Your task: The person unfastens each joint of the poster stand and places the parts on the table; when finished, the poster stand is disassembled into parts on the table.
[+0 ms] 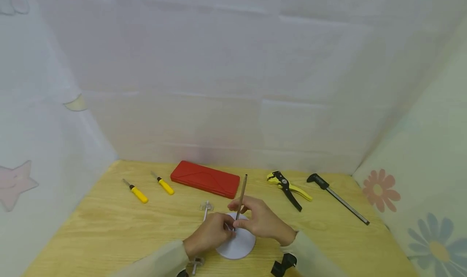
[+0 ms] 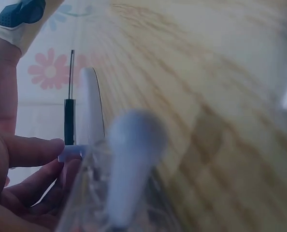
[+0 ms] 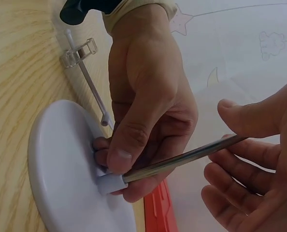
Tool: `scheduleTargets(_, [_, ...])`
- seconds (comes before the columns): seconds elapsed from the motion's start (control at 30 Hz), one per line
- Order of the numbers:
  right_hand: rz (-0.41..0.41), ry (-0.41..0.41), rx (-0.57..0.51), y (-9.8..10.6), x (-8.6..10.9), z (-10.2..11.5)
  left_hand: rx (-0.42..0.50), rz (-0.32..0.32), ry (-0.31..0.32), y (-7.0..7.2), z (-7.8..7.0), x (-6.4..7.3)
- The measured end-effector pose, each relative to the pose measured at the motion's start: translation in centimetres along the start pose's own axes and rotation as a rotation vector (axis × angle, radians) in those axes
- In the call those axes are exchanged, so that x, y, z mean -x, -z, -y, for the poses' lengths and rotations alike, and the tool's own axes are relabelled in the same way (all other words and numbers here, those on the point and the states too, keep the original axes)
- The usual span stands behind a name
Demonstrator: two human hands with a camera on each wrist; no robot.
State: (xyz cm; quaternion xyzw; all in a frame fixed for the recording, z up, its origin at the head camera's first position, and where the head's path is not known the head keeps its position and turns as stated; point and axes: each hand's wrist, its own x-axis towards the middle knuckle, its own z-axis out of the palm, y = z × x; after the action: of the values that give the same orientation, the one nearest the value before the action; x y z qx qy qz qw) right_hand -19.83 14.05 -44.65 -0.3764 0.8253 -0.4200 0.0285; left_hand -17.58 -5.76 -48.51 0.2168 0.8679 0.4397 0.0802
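Observation:
A white round base disc (image 1: pixel 237 246) (image 3: pixel 61 164) lies on the wooden table (image 1: pixel 109 224). A thin metal rod (image 1: pixel 241 198) (image 3: pixel 182 159) rises from a small white socket (image 3: pixel 109 183) at the disc's middle. My left hand (image 1: pixel 211 233) (image 3: pixel 148 96) pinches that socket with thumb and fingers. My right hand (image 1: pixel 257 219) (image 3: pixel 245 154) holds the rod a little higher, thumb on one side and fingers curled on the other. The left wrist view is blurred: left fingertips (image 2: pixel 32 150) at the socket, the rod (image 2: pixel 69 116) standing above them.
At the back lie a red flat case (image 1: pixel 205 179), two yellow screwdrivers (image 1: pixel 136 191) (image 1: pixel 163 183), a yellow-black wire stripper (image 1: pixel 288 186) and a black caliper (image 1: pixel 337 198). A clear clip on a thin stick (image 1: pixel 206 207) (image 3: pixel 80 50) lies by the disc. Cloth walls enclose the table.

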Motion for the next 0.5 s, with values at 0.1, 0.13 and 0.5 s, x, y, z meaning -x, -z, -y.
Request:
scheduleTargets(0.1, [0.010, -0.013, -0.003, -0.01, 0.18, -0.35, -0.005, 0.015, -0.001, -0.12, 0.08, -0.26])
scheduleTargets(0.13, [0.015, -0.023, -0.010, 0.00, 0.18, -0.42, -0.004, 0.021, 0.002, -0.08, 0.03, -0.27])
scheduleTargets(0.5, [-0.010, -0.017, 0.029, -0.26, 0.17, -0.62, -0.030, 0.002, -0.018, 0.13, 0.20, -0.46])
